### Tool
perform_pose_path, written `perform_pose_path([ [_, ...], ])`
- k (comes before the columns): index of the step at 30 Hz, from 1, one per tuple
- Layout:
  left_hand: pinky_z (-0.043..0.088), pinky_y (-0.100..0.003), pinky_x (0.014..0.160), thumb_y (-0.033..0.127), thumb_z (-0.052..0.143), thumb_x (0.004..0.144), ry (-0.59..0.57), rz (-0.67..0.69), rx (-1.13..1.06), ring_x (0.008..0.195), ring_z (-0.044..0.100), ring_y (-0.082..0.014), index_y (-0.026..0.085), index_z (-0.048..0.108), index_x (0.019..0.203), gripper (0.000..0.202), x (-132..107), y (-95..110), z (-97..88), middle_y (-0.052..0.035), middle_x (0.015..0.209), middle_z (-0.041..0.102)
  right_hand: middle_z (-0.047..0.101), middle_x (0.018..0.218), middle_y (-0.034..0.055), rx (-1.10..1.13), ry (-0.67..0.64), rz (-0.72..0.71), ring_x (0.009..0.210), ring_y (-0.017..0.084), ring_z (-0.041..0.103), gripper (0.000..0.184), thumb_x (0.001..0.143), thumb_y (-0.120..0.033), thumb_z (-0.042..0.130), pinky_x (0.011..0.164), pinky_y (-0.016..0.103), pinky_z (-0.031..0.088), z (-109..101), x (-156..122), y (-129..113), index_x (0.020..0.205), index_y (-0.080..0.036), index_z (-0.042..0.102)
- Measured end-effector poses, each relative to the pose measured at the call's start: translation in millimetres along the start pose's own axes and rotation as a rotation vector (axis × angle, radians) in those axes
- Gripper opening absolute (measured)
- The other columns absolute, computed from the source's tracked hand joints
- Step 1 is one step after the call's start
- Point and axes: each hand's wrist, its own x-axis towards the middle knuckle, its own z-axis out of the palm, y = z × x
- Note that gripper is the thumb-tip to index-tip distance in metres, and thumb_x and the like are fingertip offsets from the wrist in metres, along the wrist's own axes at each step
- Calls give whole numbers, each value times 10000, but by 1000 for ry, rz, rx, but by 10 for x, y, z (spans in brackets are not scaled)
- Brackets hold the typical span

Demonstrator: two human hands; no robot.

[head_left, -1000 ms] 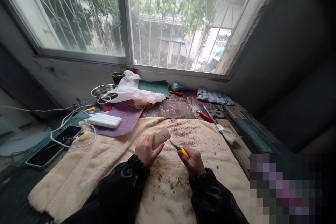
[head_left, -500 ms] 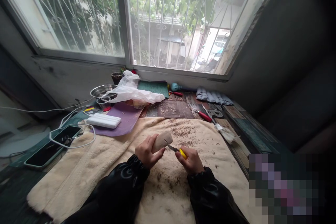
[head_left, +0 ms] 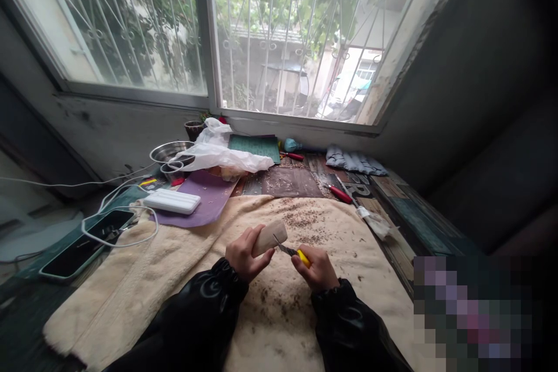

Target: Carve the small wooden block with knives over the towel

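Observation:
My left hand point(head_left: 247, 253) is closed around a pale block of wood point(head_left: 271, 236), whose upper right end sticks out past my fingers. In my right hand point(head_left: 317, 266) is a utility knife point(head_left: 303, 257) with a yellow handle. Its thin blade points up and left, with the tip at the block's right end; whether it cuts in, I cannot tell. Both hands are above a cream fleece cloth point(head_left: 183, 279), where dark shavings point(head_left: 300, 221) lie scattered beyond and below them.
Left of the cloth are a white power bank point(head_left: 172, 201), a phone point(head_left: 87, 244) with a cable, and purple paper point(head_left: 209, 192). Behind lie a plastic bag point(head_left: 218, 154), a metal bowl point(head_left: 172, 151) and a green mat point(head_left: 255, 146). A red-handled tool point(head_left: 340, 193) rests at the right.
Hardly anything differs. The block and the knife tip have shifted very slightly; both hands keep their holds.

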Motion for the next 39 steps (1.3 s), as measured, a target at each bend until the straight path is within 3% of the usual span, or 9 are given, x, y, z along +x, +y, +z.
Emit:
perform_pose_path([
  [9, 454, -273, 717, 438, 432, 690, 4, -35, -58, 858, 542, -185, 176, 457, 1047, 444, -9, 49, 11, -60, 974, 562, 399, 492, -22, -87, 2, -44, 490, 76, 368, 334, 720, -445, 392, 485, 192, 265, -62, -2, -69, 541, -169, 452],
  [22, 424, -287, 786, 427, 378, 737, -74, -36, -204, 905, 516, -177, 183, 416, 1111, 448, -27, -47, 115, -59, 1046, 525, 534, 578, 34, -94, 231, -70, 567, 114, 473, 326, 664, -470, 480, 537, 217, 338, 43, -11, -35, 671, -155, 560],
  [29, 384, -309, 841, 393, 331, 753, -118, -20, -327, 992, 451, -188, 151, 389, 1122, 446, -28, -46, 185, -85, 1085, 482, 549, 570, 42, -98, 264, -78, 574, 127, 499, 353, 664, -492, 463, 552, 227, 353, 119, -14, -14, 679, -158, 576],
  [39, 368, -341, 850, 429, 391, 718, -215, -7, -398, 999, 448, -215, 141, 337, 1178, 546, 0, 23, 88, -99, 1107, 478, 550, 565, 41, -162, 282, -58, 560, 124, 493, 343, 667, -490, 461, 551, 222, 338, 126, -10, -50, 647, -165, 566],
])
